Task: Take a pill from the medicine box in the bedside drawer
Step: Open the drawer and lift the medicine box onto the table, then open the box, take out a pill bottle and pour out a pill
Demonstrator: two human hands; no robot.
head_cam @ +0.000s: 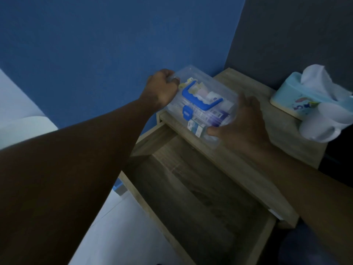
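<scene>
The head view looks down on a wooden bedside unit set in a corner between a blue wall and a darker grey one, in dim light. Both hands hold the medicine box (200,106), a clear plastic case with a blue carrying handle (198,98) folded flat on its lid and a blue latch (187,112) at the front edge; cartons and blister packs show through the plastic. The left hand (162,88) has its fingers closed round the box's far-left end, and the right hand (242,121) has its fingers wrapped over the near-right end, thumb pressed against the front wall. Gripping the two short ends keeps the long case level, so the contents do not slide. The box sits over the front edge of the worktop (267,142), at the back of the open drawer (200,197); whether it rests on the wood or is held just clear of it cannot be told. The drawer below is pulled far out and its visible floor looks bare, which suggests the box has come from there. To the right on the worktop stand a pale blue tissue box (292,96) with a tissue sticking up and a white cup (321,125), well clear of the hands. The lid is shut and latched, so no pill has been reached yet; I judge that setting the box down and freeing the latch come next.
</scene>
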